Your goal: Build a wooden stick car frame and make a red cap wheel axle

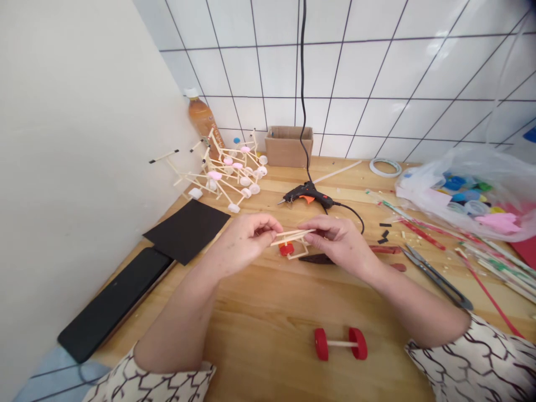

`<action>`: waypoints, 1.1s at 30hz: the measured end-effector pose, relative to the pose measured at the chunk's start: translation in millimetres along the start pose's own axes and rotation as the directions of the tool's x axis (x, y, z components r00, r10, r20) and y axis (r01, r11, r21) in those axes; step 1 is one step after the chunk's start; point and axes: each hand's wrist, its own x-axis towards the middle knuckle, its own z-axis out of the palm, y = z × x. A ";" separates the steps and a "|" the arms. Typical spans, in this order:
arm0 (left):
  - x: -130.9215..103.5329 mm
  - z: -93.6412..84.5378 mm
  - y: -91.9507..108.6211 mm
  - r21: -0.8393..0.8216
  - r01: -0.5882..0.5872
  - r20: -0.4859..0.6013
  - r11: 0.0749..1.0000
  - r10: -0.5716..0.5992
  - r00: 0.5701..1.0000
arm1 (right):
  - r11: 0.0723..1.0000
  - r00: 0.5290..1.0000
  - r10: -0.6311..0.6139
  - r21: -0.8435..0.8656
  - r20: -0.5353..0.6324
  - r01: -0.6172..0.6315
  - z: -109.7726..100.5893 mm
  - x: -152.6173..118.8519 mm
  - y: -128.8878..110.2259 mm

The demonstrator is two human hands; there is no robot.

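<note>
My left hand point(256, 239) and my right hand point(335, 237) pinch the two ends of thin wooden sticks point(288, 237), held level above the table. Just beneath them is a small frame of sticks point(298, 255) with a red bottle cap point(286, 249) on it; my fingers partly cover it, so I cannot tell whether the sticks are joined to it. Nearer to me, two red bottle caps on a stick form a wheel pair point(341, 343). Behind my hands lies a black hot glue gun point(307, 194). Pliers point(318, 259) with red handles are partly under my right hand.
Several stick-and-cap models point(221, 173) stand at back left by a drink bottle point(203, 117). A cardboard box point(288, 146) and tape roll point(385, 167) are at the wall. Black card point(186, 230) and a phone point(117, 298) lie left; scissors point(438, 276) and a bag of caps point(469, 190) right.
</note>
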 end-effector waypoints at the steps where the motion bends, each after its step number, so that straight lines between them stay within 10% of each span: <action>1: 0.1 -0.6 -0.4 0.000 0.002 0.005 1.000 -0.002 1.000 | 1.000 1.000 0.005 0.010 -0.003 -0.005 0.4 0.0 0.3; 33: 0.6 -2.6 0.8 0.077 -0.033 -0.032 0.996 0.036 0.999 | 0.998 0.999 -0.003 0.066 -0.032 0.005 5.5 -1.3 1.6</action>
